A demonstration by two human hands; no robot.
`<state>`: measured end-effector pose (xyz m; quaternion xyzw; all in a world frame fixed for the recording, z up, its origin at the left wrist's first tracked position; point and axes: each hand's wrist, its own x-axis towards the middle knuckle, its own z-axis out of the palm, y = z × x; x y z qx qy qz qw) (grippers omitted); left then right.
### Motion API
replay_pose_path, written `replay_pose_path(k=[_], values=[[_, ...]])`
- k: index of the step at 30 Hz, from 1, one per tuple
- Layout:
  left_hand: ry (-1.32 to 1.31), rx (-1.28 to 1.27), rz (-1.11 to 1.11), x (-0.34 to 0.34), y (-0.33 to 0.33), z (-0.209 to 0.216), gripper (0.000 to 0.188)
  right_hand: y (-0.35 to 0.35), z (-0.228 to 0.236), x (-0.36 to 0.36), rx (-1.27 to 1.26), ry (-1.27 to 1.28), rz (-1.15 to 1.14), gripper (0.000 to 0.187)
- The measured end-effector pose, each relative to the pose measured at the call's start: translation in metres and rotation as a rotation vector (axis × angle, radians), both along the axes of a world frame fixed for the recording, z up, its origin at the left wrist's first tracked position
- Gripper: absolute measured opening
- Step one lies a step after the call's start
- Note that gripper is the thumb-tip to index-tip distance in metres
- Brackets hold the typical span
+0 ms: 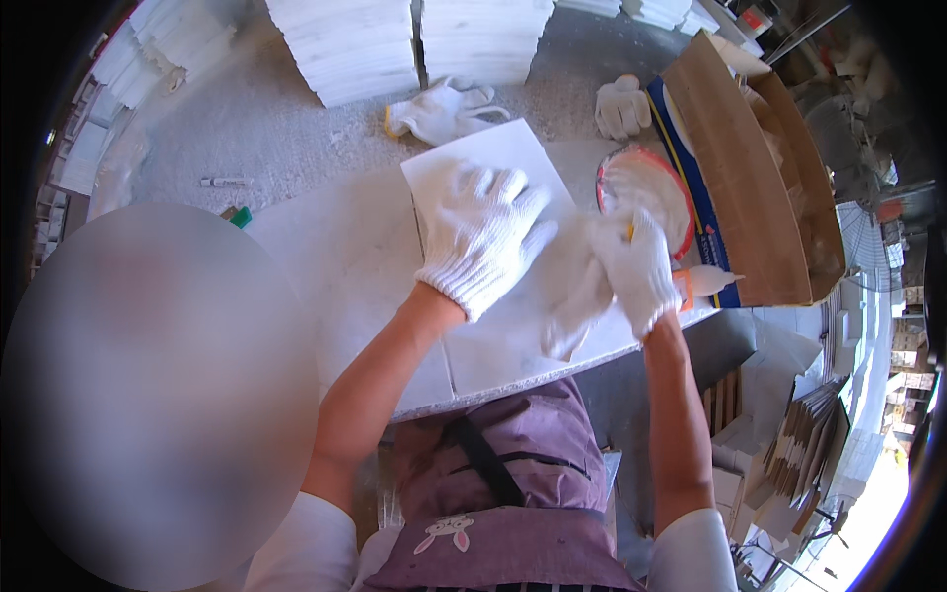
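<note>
White knit gloves cover both my hands. My left hand (483, 232) lies over a square white sheet (528, 148) on the worktable, its fingers slightly bent and apart. To its right, my right hand (636, 261) is closed on a limp white cloth (574, 321), which hangs toward the near table edge and is smeared by motion. A small yellow piece (631, 233) shows at the right hand's fingers; what it belongs to is hidden. Just beyond that hand is a red-rimmed bowl (681, 202) of white matter. A white nozzle bottle (708, 280) lies beside the wrist.
An open cardboard box (735, 168) stands at the table's right. Loose gloves lie at the back, one (444, 111) by tall stacks of white sheets (350, 49), another glove (621, 107) near the box. A marker (227, 182) lies left. A blurred round patch hides the lower left.
</note>
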<state>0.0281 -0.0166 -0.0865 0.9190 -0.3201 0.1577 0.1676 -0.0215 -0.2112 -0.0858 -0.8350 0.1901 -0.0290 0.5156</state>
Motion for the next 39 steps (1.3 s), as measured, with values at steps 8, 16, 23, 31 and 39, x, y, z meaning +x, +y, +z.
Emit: replay_pose_path(k=[8, 16, 23, 31, 39], values=[[-0.036, -0.018, -0.027, 0.006, 0.001, -0.006, 0.024, 0.003, 0.004, 0.007, 0.048, 0.031, -0.009, 0.03], [-0.018, -0.017, -0.041, 0.006, -0.01, -0.008, 0.027, 0.007, 0.0, -0.001, -0.066, 0.013, -0.074, 0.03], [0.083, -0.006, -0.022, 0.004, -0.005, -0.004, 0.032, 0.006, 0.009, -0.007, 0.003, 0.037, -0.02, 0.029], [0.135, 0.036, -0.006, 0.006, 0.004, -0.016, 0.033, 0.015, -0.009, -0.016, -0.015, -0.05, -0.032, 0.027], [0.129, 0.025, -0.024, 0.01, 0.003, -0.012, 0.032, 0.012, -0.002, -0.005, -0.066, -0.065, -0.043, 0.027]])
